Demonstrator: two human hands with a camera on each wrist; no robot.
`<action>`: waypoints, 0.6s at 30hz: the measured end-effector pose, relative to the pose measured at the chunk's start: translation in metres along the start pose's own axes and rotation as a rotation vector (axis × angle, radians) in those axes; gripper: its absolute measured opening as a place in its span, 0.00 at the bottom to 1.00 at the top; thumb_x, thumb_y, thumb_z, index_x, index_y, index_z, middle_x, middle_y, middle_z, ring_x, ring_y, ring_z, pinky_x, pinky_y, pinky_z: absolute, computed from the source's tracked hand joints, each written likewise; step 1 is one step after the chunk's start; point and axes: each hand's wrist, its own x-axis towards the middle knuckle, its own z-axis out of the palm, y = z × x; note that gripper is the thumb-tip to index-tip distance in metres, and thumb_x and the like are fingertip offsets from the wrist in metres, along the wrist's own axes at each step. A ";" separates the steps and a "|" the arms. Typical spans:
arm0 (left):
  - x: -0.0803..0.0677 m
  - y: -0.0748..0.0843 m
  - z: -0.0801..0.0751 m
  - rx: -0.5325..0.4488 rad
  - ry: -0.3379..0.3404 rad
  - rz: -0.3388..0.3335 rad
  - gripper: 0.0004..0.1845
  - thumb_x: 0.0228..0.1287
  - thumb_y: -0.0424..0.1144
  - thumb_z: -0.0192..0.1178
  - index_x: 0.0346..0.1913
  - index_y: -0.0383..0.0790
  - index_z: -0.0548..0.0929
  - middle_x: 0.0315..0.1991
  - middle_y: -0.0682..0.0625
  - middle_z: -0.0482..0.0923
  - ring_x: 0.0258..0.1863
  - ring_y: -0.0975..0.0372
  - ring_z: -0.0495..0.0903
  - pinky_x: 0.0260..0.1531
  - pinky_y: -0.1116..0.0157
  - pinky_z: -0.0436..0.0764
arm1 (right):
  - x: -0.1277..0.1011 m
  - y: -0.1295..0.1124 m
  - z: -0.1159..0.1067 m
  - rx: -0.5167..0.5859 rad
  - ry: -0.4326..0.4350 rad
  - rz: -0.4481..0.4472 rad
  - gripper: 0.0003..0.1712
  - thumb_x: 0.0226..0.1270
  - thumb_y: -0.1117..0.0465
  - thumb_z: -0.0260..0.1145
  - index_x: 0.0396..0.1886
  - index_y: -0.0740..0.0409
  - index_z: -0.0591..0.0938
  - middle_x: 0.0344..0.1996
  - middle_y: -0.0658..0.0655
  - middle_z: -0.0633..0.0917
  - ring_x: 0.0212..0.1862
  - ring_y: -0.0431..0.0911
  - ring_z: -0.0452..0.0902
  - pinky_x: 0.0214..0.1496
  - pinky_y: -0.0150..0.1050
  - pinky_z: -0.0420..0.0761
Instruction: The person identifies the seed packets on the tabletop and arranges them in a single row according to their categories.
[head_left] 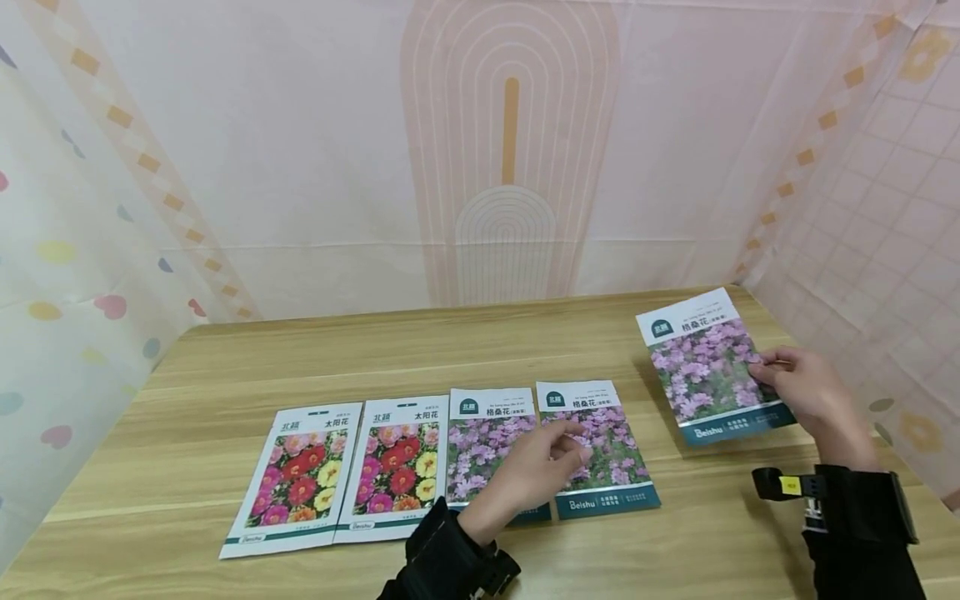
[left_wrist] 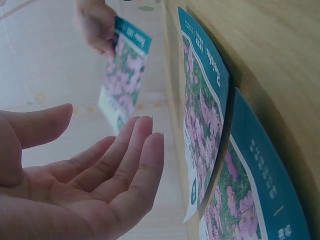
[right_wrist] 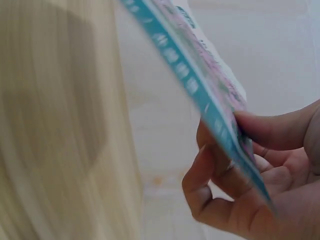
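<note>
My right hand (head_left: 787, 385) pinches a pink-flower seed packet (head_left: 703, 367) by its right edge and holds it tilted above the right side of the wooden table (head_left: 420, 350). The right wrist view shows the thumb and fingers (right_wrist: 235, 165) clamped on that packet's teal bottom edge (right_wrist: 195, 80). Several packets lie in a row near the front: two with red and yellow flowers (head_left: 296, 479) (head_left: 397, 467), then two with pink flowers (head_left: 483, 446) (head_left: 611, 471). My left hand (head_left: 555, 454) hovers over the two pink ones, fingers relaxed, holding nothing; its bare palm (left_wrist: 95, 175) faces a flat packet (left_wrist: 205, 125).
Patterned cloth walls (head_left: 495, 150) close in the table at the back, left and right. Bare wood stretches behind the row of packets and at the far left. Black straps sit on both wrists, the right one (head_left: 855, 500) near the table's front edge.
</note>
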 end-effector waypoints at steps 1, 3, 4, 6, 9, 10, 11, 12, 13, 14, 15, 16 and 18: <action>0.000 0.000 0.000 0.000 -0.001 -0.002 0.22 0.67 0.44 0.52 0.59 0.37 0.71 0.43 0.49 0.77 0.44 0.59 0.76 0.42 0.65 0.75 | 0.000 -0.004 0.003 0.023 0.001 -0.009 0.14 0.71 0.66 0.49 0.45 0.77 0.70 0.31 0.56 0.74 0.28 0.37 0.70 0.26 0.33 0.74; 0.000 0.000 0.000 0.001 -0.001 -0.003 0.22 0.67 0.44 0.52 0.60 0.37 0.71 0.44 0.49 0.77 0.45 0.59 0.76 0.43 0.65 0.75 | -0.001 -0.012 0.011 0.075 -0.008 -0.042 0.13 0.70 0.66 0.50 0.43 0.75 0.70 0.29 0.53 0.75 0.28 0.37 0.71 0.27 0.32 0.75; 0.000 0.000 -0.001 0.001 -0.001 -0.004 0.22 0.67 0.44 0.52 0.60 0.37 0.70 0.45 0.48 0.77 0.45 0.58 0.76 0.43 0.64 0.75 | -0.001 -0.016 0.015 0.106 -0.020 -0.061 0.12 0.70 0.66 0.50 0.43 0.75 0.70 0.28 0.51 0.75 0.27 0.37 0.71 0.28 0.32 0.75; 0.000 0.000 -0.001 0.006 -0.008 -0.010 0.23 0.67 0.45 0.52 0.61 0.37 0.69 0.46 0.48 0.77 0.46 0.58 0.75 0.44 0.64 0.75 | -0.003 -0.023 0.022 0.144 -0.049 -0.101 0.11 0.70 0.66 0.51 0.42 0.74 0.71 0.27 0.48 0.76 0.28 0.37 0.72 0.29 0.32 0.75; -0.001 0.001 -0.001 0.008 -0.022 -0.015 0.25 0.68 0.45 0.51 0.63 0.37 0.67 0.49 0.47 0.76 0.48 0.57 0.75 0.45 0.64 0.74 | -0.007 -0.033 0.031 0.174 -0.090 -0.157 0.11 0.69 0.67 0.52 0.42 0.74 0.71 0.26 0.47 0.76 0.29 0.37 0.72 0.31 0.31 0.76; -0.001 0.001 -0.001 0.012 -0.028 -0.018 0.25 0.68 0.45 0.50 0.64 0.37 0.66 0.49 0.46 0.75 0.49 0.56 0.74 0.45 0.64 0.74 | -0.008 -0.037 0.034 0.179 -0.102 -0.171 0.11 0.69 0.66 0.52 0.42 0.73 0.71 0.26 0.47 0.77 0.29 0.37 0.72 0.32 0.31 0.75; -0.001 0.002 -0.001 0.015 -0.035 -0.024 0.26 0.69 0.45 0.50 0.65 0.37 0.65 0.50 0.46 0.75 0.50 0.56 0.74 0.46 0.64 0.74 | -0.010 -0.040 0.037 0.176 -0.108 -0.181 0.11 0.69 0.66 0.53 0.42 0.73 0.71 0.26 0.48 0.77 0.30 0.38 0.72 0.32 0.31 0.75; -0.001 0.002 -0.002 0.016 -0.041 -0.027 0.26 0.69 0.45 0.49 0.66 0.37 0.63 0.51 0.46 0.75 0.50 0.56 0.74 0.46 0.64 0.73 | -0.011 -0.043 0.040 0.182 -0.115 -0.191 0.11 0.69 0.66 0.53 0.42 0.74 0.72 0.27 0.49 0.77 0.30 0.38 0.72 0.33 0.31 0.75; 0.000 0.002 -0.002 0.020 -0.044 -0.026 0.27 0.69 0.45 0.49 0.66 0.37 0.63 0.51 0.46 0.75 0.50 0.56 0.74 0.46 0.64 0.74 | -0.012 -0.046 0.042 0.180 -0.120 -0.197 0.11 0.69 0.66 0.54 0.43 0.74 0.72 0.27 0.50 0.77 0.30 0.39 0.72 0.33 0.31 0.75; 0.000 0.002 -0.002 0.021 -0.049 -0.028 0.27 0.69 0.44 0.49 0.67 0.37 0.62 0.51 0.46 0.75 0.50 0.56 0.74 0.45 0.64 0.74 | -0.014 -0.048 0.045 0.185 -0.125 -0.205 0.12 0.69 0.66 0.54 0.43 0.74 0.72 0.28 0.51 0.76 0.30 0.39 0.72 0.33 0.31 0.75; 0.001 0.002 -0.003 0.023 -0.052 -0.031 0.27 0.69 0.44 0.49 0.67 0.36 0.61 0.50 0.46 0.75 0.49 0.56 0.74 0.45 0.63 0.75 | -0.014 -0.051 0.048 0.196 -0.131 -0.213 0.12 0.68 0.67 0.54 0.43 0.74 0.72 0.28 0.51 0.76 0.31 0.39 0.72 0.34 0.31 0.76; 0.002 0.002 -0.003 0.028 -0.051 -0.031 0.27 0.69 0.43 0.50 0.67 0.36 0.61 0.50 0.46 0.75 0.49 0.56 0.75 0.44 0.63 0.75 | -0.015 -0.053 0.050 0.208 -0.139 -0.221 0.11 0.68 0.67 0.54 0.43 0.74 0.72 0.29 0.52 0.76 0.31 0.40 0.71 0.34 0.31 0.76; 0.003 0.001 -0.003 0.031 -0.047 -0.034 0.27 0.69 0.43 0.50 0.66 0.35 0.62 0.48 0.47 0.76 0.48 0.56 0.75 0.44 0.61 0.76 | -0.017 -0.056 0.056 0.231 -0.158 -0.231 0.11 0.67 0.68 0.55 0.43 0.75 0.72 0.29 0.54 0.75 0.31 0.40 0.71 0.34 0.31 0.76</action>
